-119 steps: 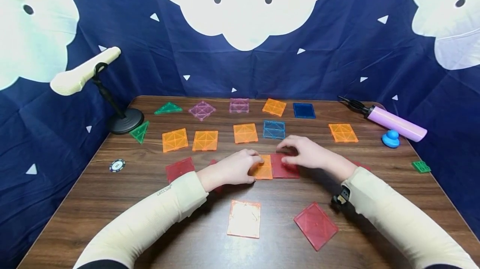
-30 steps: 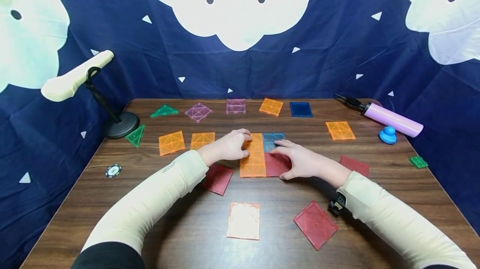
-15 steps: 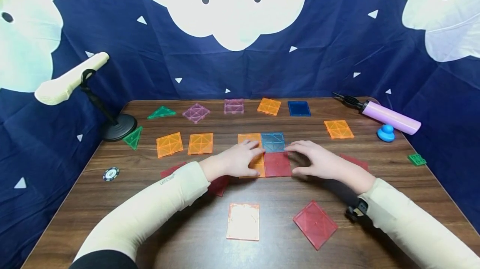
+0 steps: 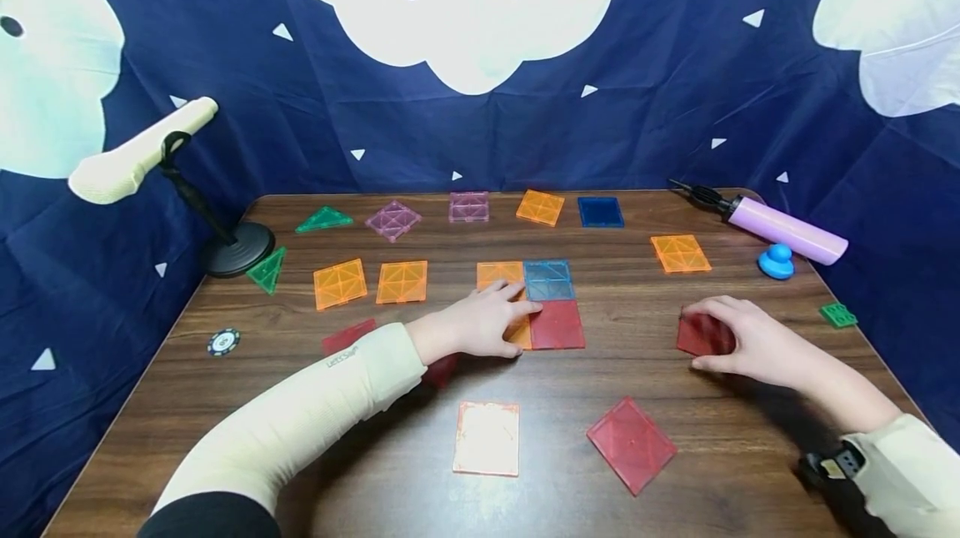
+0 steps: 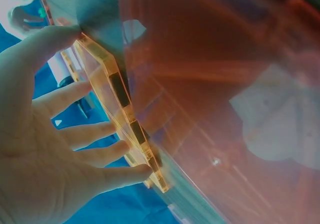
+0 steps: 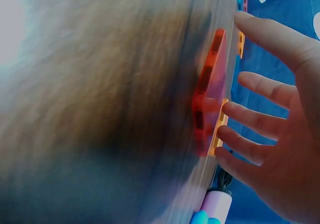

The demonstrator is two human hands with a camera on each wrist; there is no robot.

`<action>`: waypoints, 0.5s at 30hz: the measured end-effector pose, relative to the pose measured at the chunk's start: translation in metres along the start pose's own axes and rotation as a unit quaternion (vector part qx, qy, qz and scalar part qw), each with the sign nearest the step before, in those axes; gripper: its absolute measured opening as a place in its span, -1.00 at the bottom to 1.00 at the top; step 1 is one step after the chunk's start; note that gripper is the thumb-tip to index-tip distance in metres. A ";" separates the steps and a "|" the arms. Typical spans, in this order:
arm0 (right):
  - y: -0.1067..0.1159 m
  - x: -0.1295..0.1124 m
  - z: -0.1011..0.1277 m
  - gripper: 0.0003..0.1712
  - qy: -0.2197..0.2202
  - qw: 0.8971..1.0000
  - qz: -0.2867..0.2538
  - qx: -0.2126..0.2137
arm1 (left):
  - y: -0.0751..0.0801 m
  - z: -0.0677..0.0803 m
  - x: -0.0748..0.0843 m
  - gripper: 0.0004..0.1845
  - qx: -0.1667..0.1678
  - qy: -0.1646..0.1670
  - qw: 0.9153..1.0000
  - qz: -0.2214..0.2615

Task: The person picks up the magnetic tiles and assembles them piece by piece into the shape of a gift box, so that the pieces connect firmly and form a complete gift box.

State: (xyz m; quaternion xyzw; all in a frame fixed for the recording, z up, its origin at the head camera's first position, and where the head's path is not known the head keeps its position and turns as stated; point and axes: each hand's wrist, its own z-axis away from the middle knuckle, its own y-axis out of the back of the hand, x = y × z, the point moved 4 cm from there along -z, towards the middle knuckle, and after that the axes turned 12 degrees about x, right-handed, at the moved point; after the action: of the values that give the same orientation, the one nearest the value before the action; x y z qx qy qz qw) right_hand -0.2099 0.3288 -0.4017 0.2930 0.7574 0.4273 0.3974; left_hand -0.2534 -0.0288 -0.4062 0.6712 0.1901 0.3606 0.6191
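Observation:
In the head view, two orange magnetic tiles [image 4: 498,272], a light blue tile [image 4: 548,280] and a red tile [image 4: 557,325] lie edge to edge as a square block. My left hand [image 4: 480,323] rests over the orange pair, its fingertips reaching the red tile; it partly covers the nearer orange one. The left wrist view shows its extended fingers touching an orange tile's edge [image 5: 120,88]. Off to the right, my right hand [image 4: 750,342] hovers at another red tile [image 4: 694,336]. Its fingers are spread beside that tile's edge [image 6: 202,101] in the right wrist view, not closed round it.
More tiles surround the block, including orange ones [image 4: 402,282], a red one [image 4: 632,445] and a pale, glare-covered one [image 4: 486,439]. A black stand [image 4: 240,248] is at left. A lilac pump [image 4: 787,229] and blue knobbed toy [image 4: 776,261] lie right.
Over four seconds, the light blue tile and another orange tile have joined the orange and red pair. My right hand has since left the block and moved right to a separate red tile.

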 end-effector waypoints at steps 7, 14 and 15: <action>-0.005 0.003 -0.003 -0.40 0.024 1.000 0.009 0.012 | 0.000 0.001 -0.001 -0.23 0.007 -0.002 1.000 0.008; -0.021 -0.005 -0.037 -0.44 0.027 0.999 -0.015 -0.026 | -0.001 -0.001 0.000 -0.24 0.013 -0.003 1.000 0.005; -0.024 -0.007 -0.044 -0.45 0.029 0.999 -0.019 -0.033 | -0.001 -0.002 0.001 -0.24 0.014 -0.005 1.000 0.004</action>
State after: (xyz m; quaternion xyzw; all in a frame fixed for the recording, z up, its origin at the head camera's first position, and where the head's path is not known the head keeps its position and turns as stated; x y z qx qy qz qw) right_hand -0.2459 0.2939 -0.4063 0.2528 0.7595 0.4525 0.3930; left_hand -0.2541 -0.0269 -0.4075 0.6823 0.1897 0.3569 0.6092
